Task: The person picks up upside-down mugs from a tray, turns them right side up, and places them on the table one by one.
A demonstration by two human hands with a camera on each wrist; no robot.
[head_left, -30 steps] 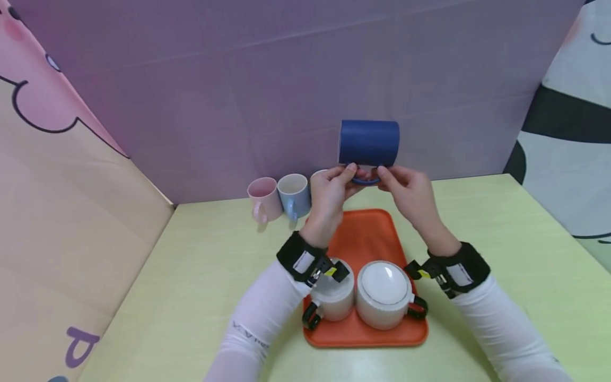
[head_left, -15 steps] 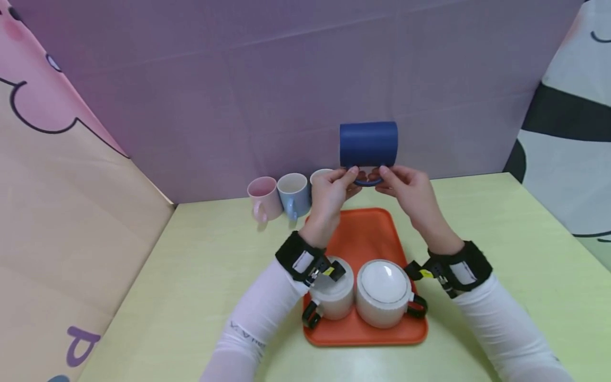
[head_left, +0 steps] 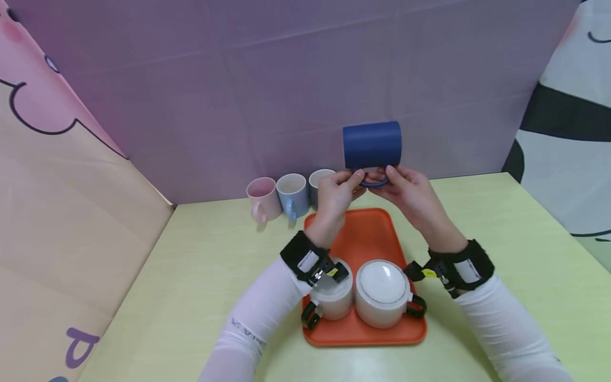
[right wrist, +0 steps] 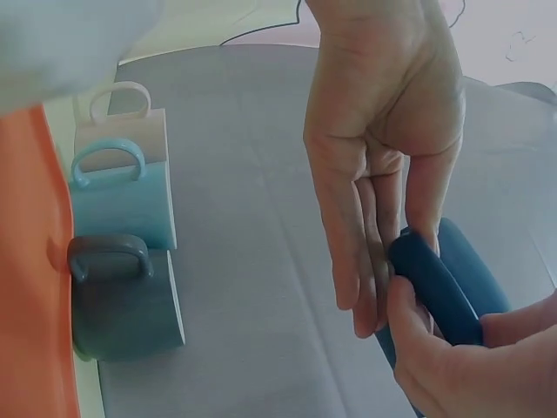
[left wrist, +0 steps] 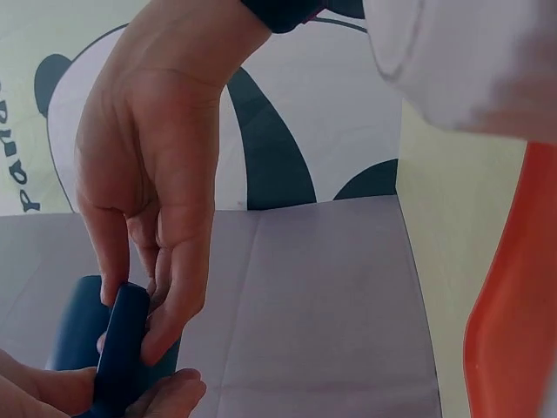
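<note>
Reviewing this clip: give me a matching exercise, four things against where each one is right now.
Things:
1. dark blue mug
2. pink mug
3. orange tray
4. two white mugs

Places:
A. upside down on the tray's near end
B. leftmost in the row by the back wall
C. held in the air by both hands
D. flat on the table, under the forearms

Pairs: 1-C, 2-B, 3-D, 4-A

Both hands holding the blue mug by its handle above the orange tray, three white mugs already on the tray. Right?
Not quite: the head view shows two white mugs on the orange tray, not three. The rest holds: the left hand and right hand both pinch the handle of the blue mug above the tray.
</note>
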